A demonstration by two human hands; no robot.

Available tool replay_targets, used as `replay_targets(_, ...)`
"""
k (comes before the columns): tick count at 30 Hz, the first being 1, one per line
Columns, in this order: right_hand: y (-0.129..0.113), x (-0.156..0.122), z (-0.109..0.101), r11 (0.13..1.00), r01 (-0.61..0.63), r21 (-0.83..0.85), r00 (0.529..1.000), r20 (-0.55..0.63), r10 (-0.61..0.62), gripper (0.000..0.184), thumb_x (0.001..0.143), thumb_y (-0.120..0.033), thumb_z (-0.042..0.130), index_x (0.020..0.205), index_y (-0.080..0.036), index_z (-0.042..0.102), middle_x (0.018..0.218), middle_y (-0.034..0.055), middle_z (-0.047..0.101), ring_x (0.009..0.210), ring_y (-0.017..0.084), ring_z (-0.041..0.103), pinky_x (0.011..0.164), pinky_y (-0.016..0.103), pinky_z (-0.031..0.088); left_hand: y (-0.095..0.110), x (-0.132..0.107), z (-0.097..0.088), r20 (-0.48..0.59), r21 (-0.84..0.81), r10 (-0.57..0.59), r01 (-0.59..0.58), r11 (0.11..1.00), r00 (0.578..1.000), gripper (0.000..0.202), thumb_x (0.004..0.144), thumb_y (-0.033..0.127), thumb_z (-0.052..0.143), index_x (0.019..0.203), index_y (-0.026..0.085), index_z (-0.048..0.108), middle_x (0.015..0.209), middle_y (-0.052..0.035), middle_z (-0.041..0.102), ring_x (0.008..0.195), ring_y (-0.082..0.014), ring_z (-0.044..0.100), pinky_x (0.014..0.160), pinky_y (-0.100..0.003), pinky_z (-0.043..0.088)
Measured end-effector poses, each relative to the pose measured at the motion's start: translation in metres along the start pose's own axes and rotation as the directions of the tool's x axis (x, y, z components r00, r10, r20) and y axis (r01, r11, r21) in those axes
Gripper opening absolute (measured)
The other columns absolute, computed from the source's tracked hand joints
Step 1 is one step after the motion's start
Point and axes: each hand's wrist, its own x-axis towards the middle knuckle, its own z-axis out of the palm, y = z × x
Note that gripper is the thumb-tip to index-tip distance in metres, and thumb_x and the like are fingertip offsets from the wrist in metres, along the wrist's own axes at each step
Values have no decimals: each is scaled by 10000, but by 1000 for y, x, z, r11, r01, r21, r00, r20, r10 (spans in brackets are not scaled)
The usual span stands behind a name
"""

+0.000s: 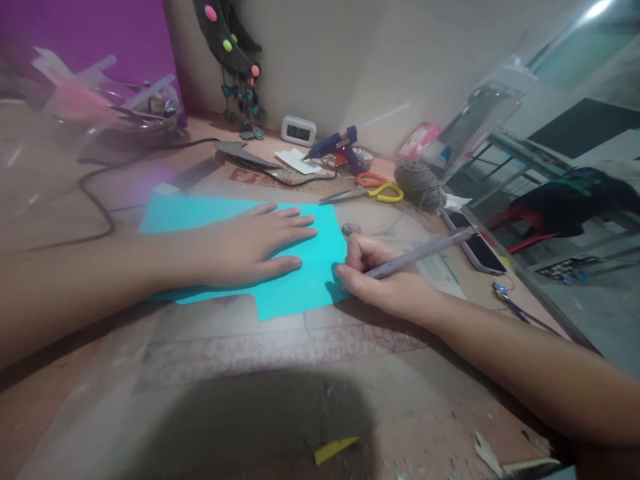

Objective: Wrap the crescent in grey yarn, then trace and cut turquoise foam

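A bright turquoise sheet of paper lies on the table, with a notch cut out of its near edge. My left hand rests flat on it, fingers spread. At the sheet's right edge my right hand is closed around a greyish-purple pen, whose upper end points to the right. The pen's tip is hidden behind my fingers. A small dark round thing sits just beyond my right hand.
Behind the paper lie scissors with yellow and orange handles, a blue glue gun, grey yarn and a digital clock. A phone lies to the right. A yellow scrap is in front; a cluttered bowl stands back left.
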Motion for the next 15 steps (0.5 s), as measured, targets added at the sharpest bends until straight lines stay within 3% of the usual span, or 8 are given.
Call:
replay_targets(4, 3, 5, -3, 976, -67, 206, 981, -163, 101, 310, 920, -377, 629, 729, -247, 423, 495, -107, 444, 444, 79, 366, 482, 246, 269, -2, 0, 2, -23, -1, 15, -15, 1000, 1000, 667, 1047, 600, 323, 1608, 246, 397, 1715, -41, 289, 1597, -279, 223, 1288, -470, 101)
replay_targets(7, 6, 10, -6, 968, -56, 244, 971, -213, 109, 314, 927, -436, 633, 760, -243, 450, 485, -104, 478, 448, 83, 378, 495, 247, 279, -3, 0, 4, -40, -18, 19, -20, 1000, 999, 660, 1046, 602, 331, 1601, 255, 409, 1707, -45, 310, 1593, -287, 234, 1286, -481, 120)
replay_targets(15, 15, 15, -6, 975, -90, 203, 971, -200, 131, 301, 929, -498, 618, 832, -225, 534, 532, -82, 512, 480, 98, 413, 488, 251, 278, 0, -2, 3, -126, -40, -1, -4, 999, 992, 561, 1039, 489, 419, 1501, 195, 543, 1632, -90, 454, 1528, -284, 388, 1262, -474, 268)
